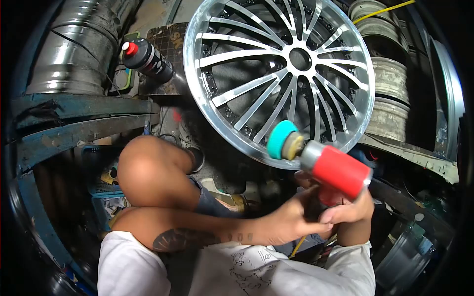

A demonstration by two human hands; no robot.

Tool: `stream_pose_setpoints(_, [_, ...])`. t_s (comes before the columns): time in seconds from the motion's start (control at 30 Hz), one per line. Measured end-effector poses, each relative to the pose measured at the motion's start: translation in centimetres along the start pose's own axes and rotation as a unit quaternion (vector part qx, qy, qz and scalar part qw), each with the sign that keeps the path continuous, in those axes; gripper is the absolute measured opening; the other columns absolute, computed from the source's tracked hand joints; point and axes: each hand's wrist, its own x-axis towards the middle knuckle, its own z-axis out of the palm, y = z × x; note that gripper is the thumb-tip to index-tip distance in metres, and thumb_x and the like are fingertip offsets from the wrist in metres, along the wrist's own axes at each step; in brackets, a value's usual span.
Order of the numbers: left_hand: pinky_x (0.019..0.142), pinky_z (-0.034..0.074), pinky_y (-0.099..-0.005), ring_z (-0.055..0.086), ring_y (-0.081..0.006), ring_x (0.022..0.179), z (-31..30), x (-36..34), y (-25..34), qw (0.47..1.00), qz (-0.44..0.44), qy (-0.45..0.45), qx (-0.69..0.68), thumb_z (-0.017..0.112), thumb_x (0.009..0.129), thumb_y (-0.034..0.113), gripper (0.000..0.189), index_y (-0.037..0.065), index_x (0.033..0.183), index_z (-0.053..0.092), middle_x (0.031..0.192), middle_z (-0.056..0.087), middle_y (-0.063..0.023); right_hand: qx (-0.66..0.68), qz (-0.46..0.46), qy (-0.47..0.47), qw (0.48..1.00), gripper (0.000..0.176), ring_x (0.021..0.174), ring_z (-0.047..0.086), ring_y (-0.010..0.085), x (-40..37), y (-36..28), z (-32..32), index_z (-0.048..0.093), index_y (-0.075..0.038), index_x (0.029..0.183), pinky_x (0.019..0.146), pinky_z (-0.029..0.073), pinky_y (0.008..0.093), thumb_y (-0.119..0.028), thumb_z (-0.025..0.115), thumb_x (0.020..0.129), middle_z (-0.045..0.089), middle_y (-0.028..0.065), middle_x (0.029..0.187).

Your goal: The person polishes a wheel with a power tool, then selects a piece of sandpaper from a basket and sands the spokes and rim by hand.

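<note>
A red polisher point(339, 170) with a silver collar is held up in front of my chest, near the lower rim of the wheel. Its teal foam pad point(282, 138) faces left and overlaps the rim in this view. My right hand point(353, 209) is wrapped round the grip, thumb toward me. From the left, my left hand point(291, 214) closes on the same grip, its fingers partly hidden behind the tool. A silver multi-spoke alloy wheel point(232, 59) with dark inner parts lies tilted beyond the hands.
A dark bottle point(154, 64) with a red cap stands on a stained board point(170, 37) left of the wheel. Bare metal rims point(74, 54) are stacked at the left, and more rims point(390, 89) at the right. A blue metal frame point(84, 111) runs along the left side.
</note>
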Motion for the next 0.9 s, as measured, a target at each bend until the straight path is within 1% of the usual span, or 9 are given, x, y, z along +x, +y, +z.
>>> stream_pose_setpoints(0.07, [0.063, 0.048, -0.0293, 0.062, -0.0092, 0.07, 0.2, -0.7, -1.1, 1.0, -0.008, 0.006, 0.003, 0.069, 0.086, 0.012, 0.008, 0.004, 0.088, 0.066, 0.076, 0.064, -0.0008, -0.119, -0.095, -0.213, 0.965, 0.044, 0.096, 0.069, 0.0244, 2.9, -0.6, -3.9, 0.074, 0.006, 0.105, 0.087, 0.053, 0.039, -0.012, 0.096, 0.072, 0.071, 0.0134, 0.103])
stream_pose_setpoints(0.13, [0.058, 0.044, -0.0286, 0.059, -0.0086, 0.064, -0.2, -0.8, -0.6, 0.999, -0.032, -0.016, 0.039, 0.066, 0.087, 0.014, 0.011, 0.005, 0.08, 0.063, 0.071, 0.062, -0.0017, 0.07, -0.054, -0.079, 0.993, 0.027, 0.084, 0.07, 0.0243, 2.7, 1.4, -4.7, 0.074, 0.005, 0.095, 0.076, 0.054, 0.0374, -0.016, 0.086, 0.084, 0.071, 0.0118, 0.086])
stream_pose_setpoints(0.17, [0.056, 0.042, -0.0282, 0.057, -0.0083, 0.061, -0.4, -0.7, -0.2, 0.997, -0.046, -0.029, 0.056, 0.065, 0.087, 0.015, 0.014, 0.005, 0.077, 0.062, 0.069, 0.061, -0.0022, 0.05, 0.007, -0.001, 0.999, 0.028, 0.076, 0.068, 0.0239, 2.9, 2.3, -4.5, 0.073, 0.004, 0.091, 0.071, 0.053, 0.0389, -0.022, 0.083, 0.087, 0.071, 0.0115, 0.08])
stream_pose_setpoints(0.2, [0.065, 0.052, -0.0307, 0.065, -0.0145, 0.07, -0.8, -0.2, 0.6, 0.983, -0.107, -0.057, 0.138, 0.068, 0.085, 0.007, 0.009, 0.006, 0.084, 0.06, 0.079, 0.067, -0.0081, 0.039, 0.07, 0.076, 0.994, 0.033, 0.068, 0.067, 0.0234, 3.2, 2.9, -4.2, 0.073, 0.003, 0.086, 0.065, 0.052, 0.0404, -0.028, 0.08, 0.09, 0.07, 0.0112, 0.074])
stream_pose_setpoints(0.3, [0.078, 0.056, -0.0341, 0.073, -0.0224, 0.084, 0.2, -0.1, -0.6, 0.951, 0.11, -0.098, 0.271, 0.076, 0.08, 0.01, 0.018, 0.003, 0.094, 0.068, 0.088, 0.073, -0.0124, -0.414, 0.2, 0.041, 0.887, 0.05, 0.05, 0.059, 0.0271, 8.8, 3.1, -0.2, 0.072, -0.002, 0.074, 0.056, 0.049, 0.0445, -0.049, 0.077, 0.089, 0.065, 0.015, 0.065])
stream_pose_setpoints(0.37, [0.079, 0.056, -0.0373, 0.073, -0.0298, 0.084, 1.1, -0.5, -0.2, 0.94, 0.114, -0.151, 0.285, 0.078, 0.076, 0.01, 0.025, 0.002, 0.098, 0.069, 0.088, 0.074, -0.0156, -0.373, 0.154, 0.018, 0.915, 0.055, 0.048, 0.055, 0.02, 9.7, 5.4, 0.8, 0.07, -0.001, 0.069, 0.051, 0.041, 0.0402, -0.052, 0.077, 0.089, 0.059, 0.012, 0.055])
stream_pose_setpoints(0.47, [0.072, 0.055, -0.042, 0.07, -0.0403, 0.078, 2.3, -1.0, 0.6, 0.938, 0.049, -0.217, 0.267, 0.073, 0.074, 0.009, 0.025, 0.001, 0.096, 0.066, 0.081, 0.07, -0.0217, -0.472, 0.106, 0.093, 0.87, 0.06, 0.051, 0.058, 0.0373, 11.2, 6.0, 2.1, 0.069, 0.0, 0.063, 0.054, 0.046, 0.046, -0.056, 0.077, 0.086, 0.055, 0.0195, 0.053])
stream_pose_setpoints(0.67, [0.076, 0.055, -0.043, 0.072, -0.0387, 0.086, 2.2, -0.8, 1.0, 0.92, 0.041, -0.207, 0.331, 0.075, 0.075, 0.011, 0.033, 0.003, 0.105, 0.068, 0.09, 0.073, -0.0197, -0.547, 0.115, 0.107, 0.823, 0.05, 0.074, 0.072, 0.0397, 11.4, 6.7, 3.2, 0.081, -0.006, 0.081, 0.072, 0.058, 0.0484, -0.055, 0.075, 0.087, 0.071, 0.0196, 0.07])
stream_pose_setpoints(0.9, [0.076, 0.057, -0.0412, 0.073, -0.0362, 0.084, 1.8, -0.6, -0.6, 0.923, 0.132, -0.199, 0.301, 0.077, 0.076, 0.009, 0.046, 0.007, 0.121, 0.066, 0.09, 0.074, -0.0162, -0.549, 0.129, 0.089, 0.821, 0.037, 0.079, 0.073, 0.0387, 10.7, 6.2, 2.6, 0.079, -0.007, 0.083, 0.075, 0.058, 0.0477, -0.045, 0.078, 0.085, 0.073, 0.018, 0.075])
